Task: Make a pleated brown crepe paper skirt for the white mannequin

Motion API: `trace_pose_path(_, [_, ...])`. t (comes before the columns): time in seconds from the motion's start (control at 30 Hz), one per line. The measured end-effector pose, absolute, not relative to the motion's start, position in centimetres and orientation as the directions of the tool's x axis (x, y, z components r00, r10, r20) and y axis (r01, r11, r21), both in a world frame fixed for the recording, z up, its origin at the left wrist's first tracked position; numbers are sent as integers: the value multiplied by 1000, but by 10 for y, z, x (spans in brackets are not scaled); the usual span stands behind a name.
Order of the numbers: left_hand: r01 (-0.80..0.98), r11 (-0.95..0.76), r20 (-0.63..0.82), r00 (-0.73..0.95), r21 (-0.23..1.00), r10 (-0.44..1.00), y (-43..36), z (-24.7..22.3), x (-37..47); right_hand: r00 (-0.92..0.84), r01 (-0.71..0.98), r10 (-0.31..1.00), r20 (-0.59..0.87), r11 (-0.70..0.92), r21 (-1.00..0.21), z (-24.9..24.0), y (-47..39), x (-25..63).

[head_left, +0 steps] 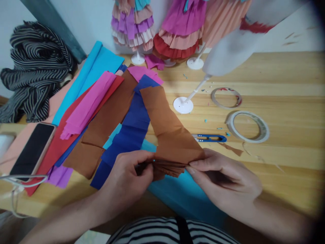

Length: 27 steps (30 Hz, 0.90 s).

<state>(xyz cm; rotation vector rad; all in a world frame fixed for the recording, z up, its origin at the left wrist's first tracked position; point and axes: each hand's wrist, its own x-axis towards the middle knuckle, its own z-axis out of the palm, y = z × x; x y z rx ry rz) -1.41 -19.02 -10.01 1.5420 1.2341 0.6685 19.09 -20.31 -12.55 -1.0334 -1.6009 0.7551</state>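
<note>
A strip of brown crepe paper [175, 132] runs up and away from my hands, its near end gathered into a stack of narrow folds. My left hand [129, 173] pinches the left side of those folds between thumb and fingers. On the right side, my right hand [223, 176] grips the same folded end between thumb and forefinger. The far end of the strip lies over a dark blue paper strip [132, 125]. Below the folds, a light blue sheet [182, 193] covers the table's near edge.
Blue thread snips [212, 138] and two tape rolls, one white [266, 132] and one narrower [214, 98], lie right. Coloured papers [88, 105] and a phone [33, 150] lie left. A white mini dress form [223, 57] and several ruffled paper dresses [177, 30] stand behind.
</note>
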Motion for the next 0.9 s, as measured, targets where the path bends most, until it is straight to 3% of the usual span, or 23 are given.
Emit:
trace_pose_path(0.23, [521,-310,163,309,795,937,-192,-99,-19,-46,346,907,418,407,-845,-122,-200,190])
trace_pose_path(0.53, [678,-602,525,360,421,772,-196,-99,-18,-79,388,886,456,449,-805,-126,-196,192])
trace_pose_path(0.73, [706,-651,610,392,280,688,-197,-98,-20,-86,417,864,495,483,-770,-125,-193,193])
trace_pose_path(0.9, [692,-679,611,433,245,663,-195,-94,-19,-114,442,864,491,487,-753,-123,-193,191])
